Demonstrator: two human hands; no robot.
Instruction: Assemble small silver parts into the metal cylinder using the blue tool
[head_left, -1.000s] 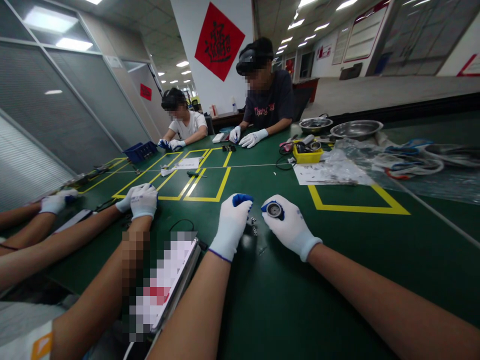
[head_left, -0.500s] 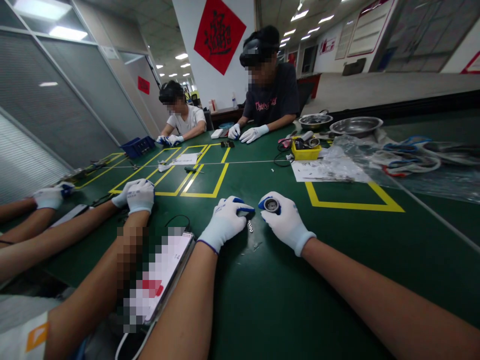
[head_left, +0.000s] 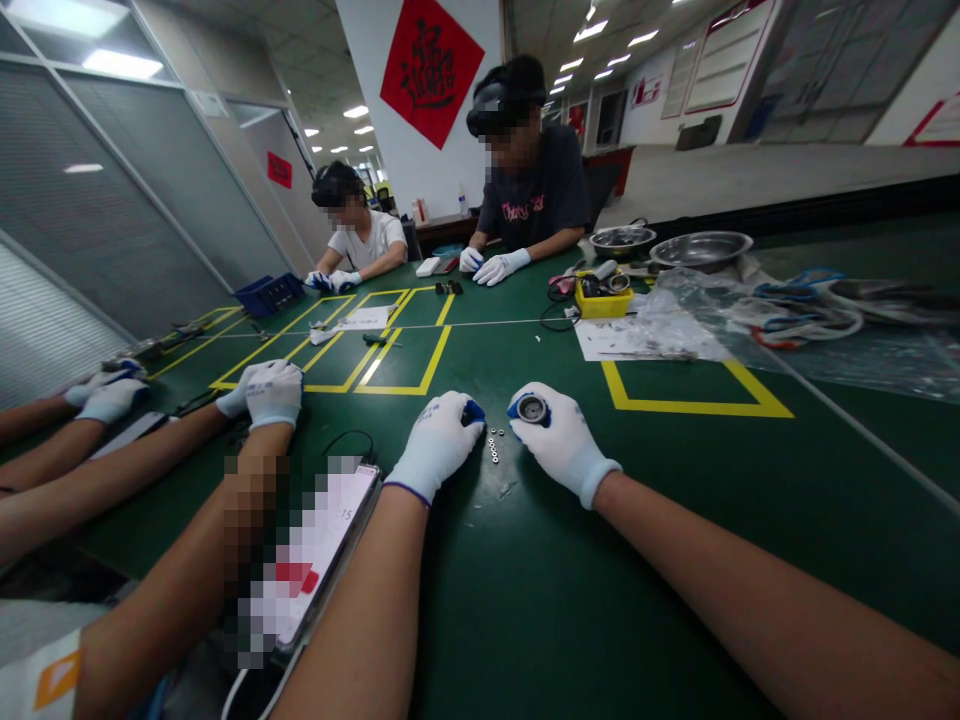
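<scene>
While our right hand (head_left: 561,440) is wrapped snugly round the round part (head_left: 533,408), its ringed face turned up to us, our left hand (head_left: 437,437) is curled with fingertips drawn in — whether they pinch anything, we cannot tell. We would do well to hold the part steady and handle the small rings (head_left: 493,450) singly, since they lie bunched just right of the left hand, where a gloved finger could easily scatter them.
</scene>
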